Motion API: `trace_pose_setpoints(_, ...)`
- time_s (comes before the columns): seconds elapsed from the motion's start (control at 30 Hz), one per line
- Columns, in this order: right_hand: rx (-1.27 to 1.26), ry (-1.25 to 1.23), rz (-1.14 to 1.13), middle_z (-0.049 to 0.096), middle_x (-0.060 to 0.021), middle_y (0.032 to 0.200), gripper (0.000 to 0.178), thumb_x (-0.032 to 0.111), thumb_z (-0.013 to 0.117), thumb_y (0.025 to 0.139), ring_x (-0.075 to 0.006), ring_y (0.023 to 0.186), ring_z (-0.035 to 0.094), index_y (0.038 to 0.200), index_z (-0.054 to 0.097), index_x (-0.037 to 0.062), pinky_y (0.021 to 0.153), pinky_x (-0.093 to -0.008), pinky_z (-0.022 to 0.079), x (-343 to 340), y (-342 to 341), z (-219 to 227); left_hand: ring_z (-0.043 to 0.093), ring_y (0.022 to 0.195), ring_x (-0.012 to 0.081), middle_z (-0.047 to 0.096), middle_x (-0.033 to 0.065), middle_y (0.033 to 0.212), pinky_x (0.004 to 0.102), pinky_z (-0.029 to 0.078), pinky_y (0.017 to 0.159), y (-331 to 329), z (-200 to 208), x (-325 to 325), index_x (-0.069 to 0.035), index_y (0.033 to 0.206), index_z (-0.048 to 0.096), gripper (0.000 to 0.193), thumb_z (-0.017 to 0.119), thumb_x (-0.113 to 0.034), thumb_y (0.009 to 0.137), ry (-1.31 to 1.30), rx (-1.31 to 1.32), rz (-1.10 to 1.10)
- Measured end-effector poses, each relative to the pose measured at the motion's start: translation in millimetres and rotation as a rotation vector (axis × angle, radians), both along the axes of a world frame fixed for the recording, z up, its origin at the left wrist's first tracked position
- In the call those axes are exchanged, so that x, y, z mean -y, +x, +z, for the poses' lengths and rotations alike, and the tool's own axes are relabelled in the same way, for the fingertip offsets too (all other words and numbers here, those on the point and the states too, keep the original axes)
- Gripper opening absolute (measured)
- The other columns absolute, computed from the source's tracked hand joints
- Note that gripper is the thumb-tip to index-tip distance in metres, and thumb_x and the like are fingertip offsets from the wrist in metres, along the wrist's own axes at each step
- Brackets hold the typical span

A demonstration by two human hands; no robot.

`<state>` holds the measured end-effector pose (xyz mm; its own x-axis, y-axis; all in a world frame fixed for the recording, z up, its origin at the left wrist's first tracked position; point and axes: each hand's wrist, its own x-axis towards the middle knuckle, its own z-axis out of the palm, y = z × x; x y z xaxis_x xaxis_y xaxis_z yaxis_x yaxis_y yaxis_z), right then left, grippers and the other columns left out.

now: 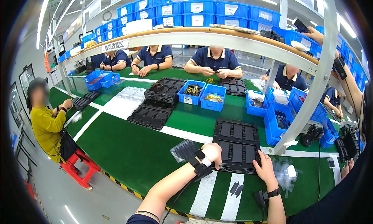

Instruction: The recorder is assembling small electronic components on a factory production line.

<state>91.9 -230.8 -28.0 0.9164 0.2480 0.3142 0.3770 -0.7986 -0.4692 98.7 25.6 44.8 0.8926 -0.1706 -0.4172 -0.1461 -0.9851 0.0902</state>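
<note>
Near the centre, slightly right and low in the frame, the left hand [211, 153] bends over the lower left corner of a black tray [235, 139], its fingers curled down; whether they grip anything cannot be told. The right hand [265, 167] lies open along the tray's lower right edge, fingers extended and touching the rim, not closed around anything. The tray lies flat, with dark flat pieces [237, 152] in its slots in two rows. Just left of the left wrist is a clear sheet [183, 151] with dark strips; right of the right hand lie crumpled clear wrappers [283, 176]. Below the tray, small black strips [236, 189] rest on a white band of the green table [120, 140]. Above the tray, at upper centre, stand two blue bins [211, 105] of small parts, with stacked black trays [158, 95] to their left. More blue bins [271, 125] cluster at right. Co-workers in navy shirts [216, 61] sit across the table; at far left, one in yellow [47, 125] sits on a red stool [80, 169]. A shelf [186, 38] of blue boxes [198, 20] spans the top.
</note>
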Motion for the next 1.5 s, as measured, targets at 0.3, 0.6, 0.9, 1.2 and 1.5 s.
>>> trace_pose_setpoints(0.3,0.057,-0.014,0.022,0.048,-0.0211,0.113,0.053,0.023,0.058,0.078,-0.0352,0.106,0.044,0.124,0.041,0.0036,0.092,-0.0406,0.034,0.6,0.8,-1.2,0.063,0.076,0.0265,0.064,0.0142,0.076,0.0324,0.050,0.067,-0.2,-0.6,-1.3,-0.001,0.073,0.066,0.043,0.078,-0.034,0.049,-0.024,0.019,-0.005)
trace_pose_setpoints(0.6,0.070,-0.028,0.027,0.049,-0.0222,0.111,0.052,0.020,0.057,0.079,-0.0360,0.104,0.044,0.124,0.040,0.0015,0.091,-0.0395,0.035,-0.2,-0.7,0.8,0.063,0.077,0.0265,0.065,0.0148,0.078,0.0328,0.050,0.067,0.3,-0.6,-0.4,0.000,0.074,0.066,0.044,0.078,-0.035,0.049,-0.007,0.008,-0.002)
trace_pose_setpoints(0.9,0.022,0.004,0.011,0.047,-0.0204,0.115,0.053,0.025,0.058,0.078,-0.0347,0.108,0.043,0.124,0.041,0.0046,0.094,-0.0415,0.032,-1.2,-1.4,3.2,0.063,0.077,0.0260,0.065,0.0141,0.078,0.0326,0.050,0.067,1.3,-2.7,-1.3,-0.001,0.074,0.066,0.044,0.078,-0.036,0.050,-0.007,0.011,-0.006)
trace_pose_setpoints(1.2,0.018,-0.002,0.008,0.047,-0.0209,0.116,0.054,0.024,0.058,0.078,-0.0346,0.109,0.043,0.124,0.041,0.0043,0.095,-0.0410,0.032,-1.3,-1.4,3.5,0.063,0.077,0.0264,0.065,0.0141,0.079,0.0330,0.050,0.068,0.2,0.0,0.0,-0.001,0.075,0.066,0.044,0.078,-0.036,0.050,0.001,0.004,0.000)
trace_pose_setpoints(1.5,0.010,-0.001,0.003,0.046,-0.0207,0.117,0.054,0.024,0.058,0.078,-0.0345,0.110,0.042,0.125,0.041,0.0050,0.095,-0.0410,0.031,-0.8,-1.6,1.8,0.063,0.076,0.0260,0.065,0.0141,0.077,0.0328,0.050,0.067,-0.5,0.1,-0.5,-0.001,0.074,0.066,0.044,0.078,-0.036,0.050,-0.003,0.001,-0.004)
